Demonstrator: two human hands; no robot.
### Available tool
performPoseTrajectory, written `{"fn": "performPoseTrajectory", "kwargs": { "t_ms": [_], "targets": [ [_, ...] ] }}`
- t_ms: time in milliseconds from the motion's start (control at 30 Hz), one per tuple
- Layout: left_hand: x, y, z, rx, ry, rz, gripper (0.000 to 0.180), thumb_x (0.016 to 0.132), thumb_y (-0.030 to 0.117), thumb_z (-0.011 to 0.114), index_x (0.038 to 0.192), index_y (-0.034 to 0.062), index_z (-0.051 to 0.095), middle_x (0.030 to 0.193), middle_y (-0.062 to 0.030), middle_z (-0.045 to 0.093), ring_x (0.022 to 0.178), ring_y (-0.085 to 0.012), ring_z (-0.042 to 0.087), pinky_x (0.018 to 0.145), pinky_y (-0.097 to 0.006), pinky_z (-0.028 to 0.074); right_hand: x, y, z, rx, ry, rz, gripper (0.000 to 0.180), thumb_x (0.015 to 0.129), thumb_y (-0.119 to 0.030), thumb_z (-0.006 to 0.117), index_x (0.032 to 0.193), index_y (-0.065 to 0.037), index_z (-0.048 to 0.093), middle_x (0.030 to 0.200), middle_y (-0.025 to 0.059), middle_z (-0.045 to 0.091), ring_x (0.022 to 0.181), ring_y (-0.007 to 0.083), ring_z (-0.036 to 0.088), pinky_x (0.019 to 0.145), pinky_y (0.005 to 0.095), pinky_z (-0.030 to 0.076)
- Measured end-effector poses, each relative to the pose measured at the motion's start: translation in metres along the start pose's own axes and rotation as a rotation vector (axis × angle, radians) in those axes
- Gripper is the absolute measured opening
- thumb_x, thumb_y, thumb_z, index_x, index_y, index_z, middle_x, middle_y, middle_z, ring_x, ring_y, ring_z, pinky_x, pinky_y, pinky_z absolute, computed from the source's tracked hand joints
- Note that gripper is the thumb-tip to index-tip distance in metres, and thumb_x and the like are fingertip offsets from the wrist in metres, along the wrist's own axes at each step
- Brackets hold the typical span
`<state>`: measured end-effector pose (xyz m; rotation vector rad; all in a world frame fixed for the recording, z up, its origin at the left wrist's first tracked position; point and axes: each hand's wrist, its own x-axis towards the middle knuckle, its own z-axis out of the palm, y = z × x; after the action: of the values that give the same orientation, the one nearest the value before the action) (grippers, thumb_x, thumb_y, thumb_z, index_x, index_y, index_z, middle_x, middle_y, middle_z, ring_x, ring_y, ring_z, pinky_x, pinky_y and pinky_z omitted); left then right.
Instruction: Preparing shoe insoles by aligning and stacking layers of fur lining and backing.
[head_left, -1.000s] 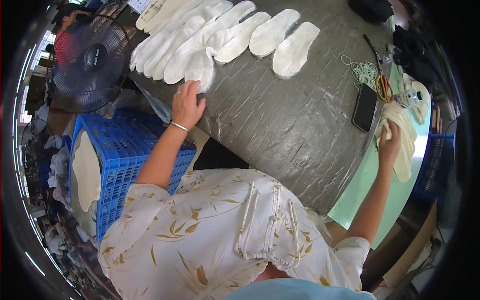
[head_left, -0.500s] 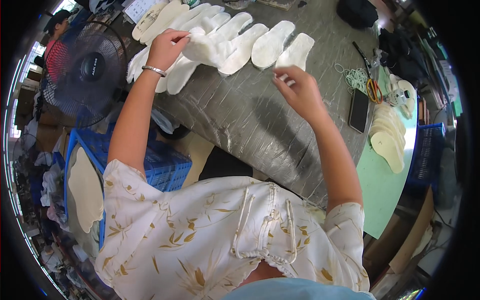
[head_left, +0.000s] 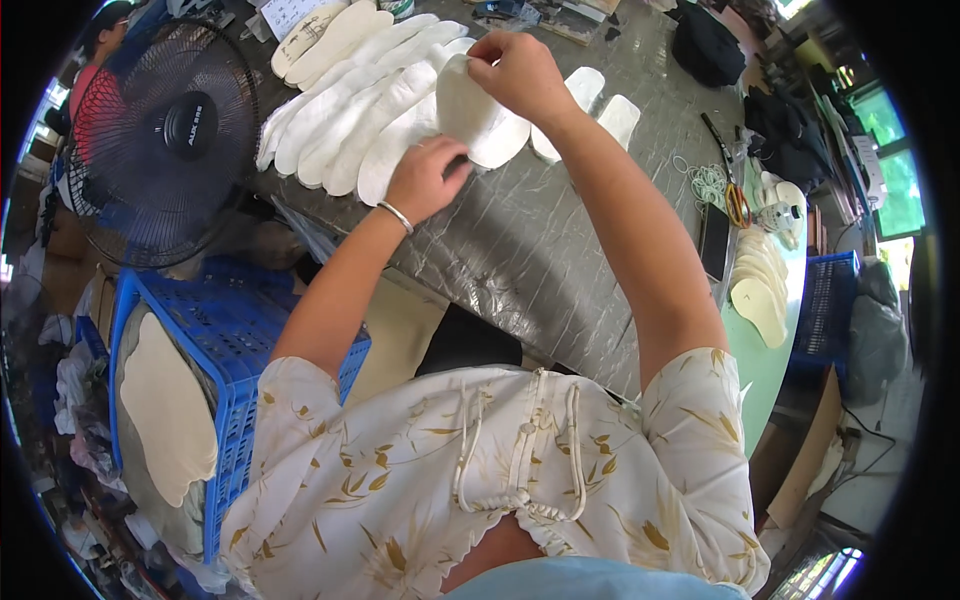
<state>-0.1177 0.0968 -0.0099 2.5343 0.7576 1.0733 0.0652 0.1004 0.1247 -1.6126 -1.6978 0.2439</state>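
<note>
White fleecy insoles (head_left: 345,120) lie side by side in a slanting row on the dark table. My right hand (head_left: 520,75) pinches one insole (head_left: 462,105) at its upper end and holds it tilted up over the row. Just below that insole's lower end is my left hand (head_left: 430,180), slightly blurred. Its fingers are curved with a gap to the thumb, and nothing shows between them. Beyond my right wrist lie two more insoles (head_left: 618,120), partly hidden by my arm.
A black fan (head_left: 165,140) stands at the left, above a blue crate (head_left: 235,320). To the right are orange-handled scissors (head_left: 737,205), a phone (head_left: 713,242), tangled string (head_left: 708,180) and a stack of cream insoles (head_left: 760,295) on a green board (head_left: 765,385).
My right hand has moved left and up to the row and taken hold of an insole. My left hand has let go of its insole and come down and right. The view has shifted.
</note>
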Motion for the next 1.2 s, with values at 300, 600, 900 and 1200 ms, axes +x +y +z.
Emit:
{"fn": "performPoseTrajectory", "kwargs": {
  "t_ms": [300, 600, 900, 1200],
  "targets": [
    [-0.018, -0.022, 0.041, 0.298, -0.224, 0.019, 0.028, 0.086, 0.027, 0.067, 0.109, 0.0114, 0.064, 0.114, -0.0050, 0.062, 0.112, -0.0267, 0.056, 0.102, -0.045, 0.036, 0.039, -0.009, -0.024, -0.068, 0.169, -0.120, 0.022, 0.077, -0.018, 0.063, 0.086, 0.000, 0.072, 0.082, 0.0233, 0.069, 0.082, 0.0399, 0.068, 0.078, 0.0454, 0.054],
    [0.005, -0.021, 0.040, 0.420, -0.043, 0.230, 0.033, 0.083, 0.016, 0.064, 0.115, 0.0111, 0.058, 0.109, -0.0042, 0.059, 0.107, -0.0234, 0.057, 0.089, -0.038, 0.044, 0.047, -0.011, -0.025, -0.112, 0.052, -0.162, 0.021, 0.077, -0.017, 0.062, 0.087, -0.001, 0.072, 0.083, 0.0227, 0.069, 0.081, 0.0397, 0.068, 0.074, 0.0451, 0.054],
    [0.009, -0.044, 0.056, 0.332, -0.239, 0.147, 0.012, 0.081, 0.010, 0.064, 0.093, 0.0096, 0.061, 0.097, -0.0057, 0.063, 0.106, -0.0242, 0.058, 0.091, -0.038, 0.043, 0.071, -0.006, -0.027, -0.143, 0.317, -0.227, 0.019, 0.080, -0.015, 0.059, 0.081, 0.002, 0.067, 0.079, 0.0264, 0.066, 0.079, 0.0445, 0.065, 0.072, 0.0499, 0.051],
    [0.011, -0.047, 0.050, 0.112, -0.151, 0.108, 0.016, 0.079, 0.016, 0.066, 0.092, 0.0095, 0.060, 0.090, -0.0078, 0.064, 0.084, -0.0294, 0.064, 0.082, -0.041, 0.047, 0.107, -0.006, -0.057, -0.125, 0.361, -0.302, 0.015, 0.083, -0.012, 0.061, 0.087, 0.001, 0.068, 0.082, 0.0247, 0.067, 0.083, 0.0415, 0.067, 0.075, 0.0466, 0.052]
  ]
}}
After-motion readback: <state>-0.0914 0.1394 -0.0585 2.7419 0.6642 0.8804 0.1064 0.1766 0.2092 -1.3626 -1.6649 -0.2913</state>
